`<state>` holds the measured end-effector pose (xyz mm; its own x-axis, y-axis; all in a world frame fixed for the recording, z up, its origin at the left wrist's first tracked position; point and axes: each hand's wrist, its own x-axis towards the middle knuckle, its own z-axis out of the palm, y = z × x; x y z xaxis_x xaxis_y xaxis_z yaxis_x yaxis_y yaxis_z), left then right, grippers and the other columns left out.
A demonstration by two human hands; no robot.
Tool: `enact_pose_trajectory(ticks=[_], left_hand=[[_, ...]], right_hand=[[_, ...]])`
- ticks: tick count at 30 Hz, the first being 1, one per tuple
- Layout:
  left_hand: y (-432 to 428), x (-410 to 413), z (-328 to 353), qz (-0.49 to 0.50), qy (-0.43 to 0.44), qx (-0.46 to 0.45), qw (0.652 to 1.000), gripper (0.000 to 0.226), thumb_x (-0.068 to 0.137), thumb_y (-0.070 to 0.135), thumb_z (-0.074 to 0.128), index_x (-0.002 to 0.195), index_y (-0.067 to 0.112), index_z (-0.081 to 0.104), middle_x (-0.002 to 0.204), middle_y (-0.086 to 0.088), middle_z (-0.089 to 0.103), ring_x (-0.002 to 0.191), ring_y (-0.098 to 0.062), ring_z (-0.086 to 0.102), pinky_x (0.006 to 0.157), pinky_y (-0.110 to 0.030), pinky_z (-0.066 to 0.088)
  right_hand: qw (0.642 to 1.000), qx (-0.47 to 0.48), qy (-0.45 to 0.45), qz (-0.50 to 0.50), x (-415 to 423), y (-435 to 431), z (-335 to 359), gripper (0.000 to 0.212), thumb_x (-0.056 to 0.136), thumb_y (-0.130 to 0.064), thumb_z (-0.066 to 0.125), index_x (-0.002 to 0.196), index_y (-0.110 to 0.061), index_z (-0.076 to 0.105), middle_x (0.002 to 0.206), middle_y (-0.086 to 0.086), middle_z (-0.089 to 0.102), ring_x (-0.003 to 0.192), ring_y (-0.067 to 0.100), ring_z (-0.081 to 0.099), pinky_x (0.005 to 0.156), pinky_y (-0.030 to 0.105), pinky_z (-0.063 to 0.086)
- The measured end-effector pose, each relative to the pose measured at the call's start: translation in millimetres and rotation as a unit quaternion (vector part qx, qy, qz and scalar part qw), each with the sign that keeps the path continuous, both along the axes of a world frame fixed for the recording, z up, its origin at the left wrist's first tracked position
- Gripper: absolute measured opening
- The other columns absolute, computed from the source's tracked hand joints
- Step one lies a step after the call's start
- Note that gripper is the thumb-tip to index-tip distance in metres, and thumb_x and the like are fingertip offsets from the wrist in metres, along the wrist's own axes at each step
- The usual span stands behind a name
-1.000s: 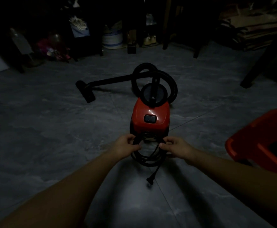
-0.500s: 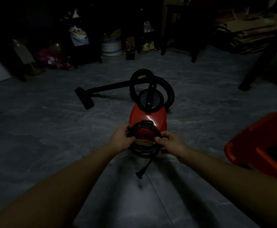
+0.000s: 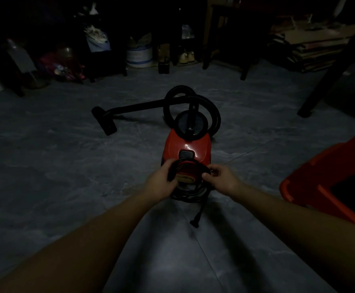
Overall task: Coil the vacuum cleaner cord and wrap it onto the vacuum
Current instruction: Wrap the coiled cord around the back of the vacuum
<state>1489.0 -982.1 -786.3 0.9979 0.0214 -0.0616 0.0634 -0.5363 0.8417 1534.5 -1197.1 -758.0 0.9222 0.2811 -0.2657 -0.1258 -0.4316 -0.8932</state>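
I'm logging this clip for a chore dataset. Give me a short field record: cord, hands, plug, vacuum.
cord: black, coiled, held at the near end of the vacuum
left hand: grips the coil's left side
right hand: pinches the coil's right side
plug: dangles below the coil
vacuum: red canister on grey floor, hose looped at far end

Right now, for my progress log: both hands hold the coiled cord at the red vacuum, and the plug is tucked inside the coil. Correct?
Not quite: the head view shows the plug hanging loose below the coiled cord, not tucked inside. The left hand and right hand do both hold it at the red vacuum.
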Motion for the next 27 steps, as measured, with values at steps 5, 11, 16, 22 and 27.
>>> enact_pose_trajectory(ticks=[5,11,16,22,27], left_hand=[[-1,2,-1,-0.003,-0.023,0.033,0.999,0.051,0.075,0.016,0.059,0.122,0.03,0.048,0.107,0.002,0.065,0.1,-0.019,0.066,0.091,-0.04,0.055],[2,0,-13,-0.019,-0.032,0.025,0.999,0.036,0.08,0.032,0.073,0.113,0.022,0.06,0.096,0.01,0.069,0.088,-0.011,0.068,0.08,-0.037,0.057],[2,11,-16,0.0,-0.03,0.013,0.999,0.024,0.086,0.021,0.073,0.106,0.026,0.061,0.09,0.02,0.063,0.082,0.002,0.063,0.076,-0.021,0.05],[10,23,-36,0.058,-0.005,0.011,0.998,0.028,0.078,0.022,0.075,0.104,0.019,0.063,0.087,0.008,0.067,0.084,-0.016,0.067,0.08,-0.029,0.052],[16,34,-52,0.098,0.019,0.029,0.995,0.026,0.083,0.008,0.074,0.097,0.024,0.059,0.078,0.012,0.06,0.074,-0.008,0.06,0.071,-0.024,0.044]], right_hand=[[0.999,-0.032,-0.02,0.019,2,-1,-8,0.012,0.094,-0.004,0.063,0.101,-0.013,0.065,0.08,-0.001,0.067,0.073,0.012,0.064,0.068,0.025,0.053],[0.995,-0.094,-0.031,0.028,1,-7,-27,0.009,0.092,-0.01,0.066,0.098,-0.015,0.068,0.076,0.001,0.066,0.074,0.019,0.063,0.082,0.044,0.056],[0.995,-0.103,-0.012,0.016,14,-4,-30,0.004,0.093,-0.012,0.065,0.097,-0.011,0.066,0.08,0.004,0.065,0.076,0.02,0.063,0.08,0.041,0.056],[0.994,-0.109,0.001,0.012,33,11,-46,0.015,0.087,-0.017,0.072,0.077,-0.019,0.06,0.066,0.001,0.06,0.064,0.019,0.059,0.066,0.036,0.052],[0.994,-0.113,-0.003,0.009,47,26,-60,0.009,0.088,-0.015,0.072,0.087,-0.011,0.064,0.063,-0.004,0.052,0.056,0.008,0.049,0.056,0.022,0.04]])
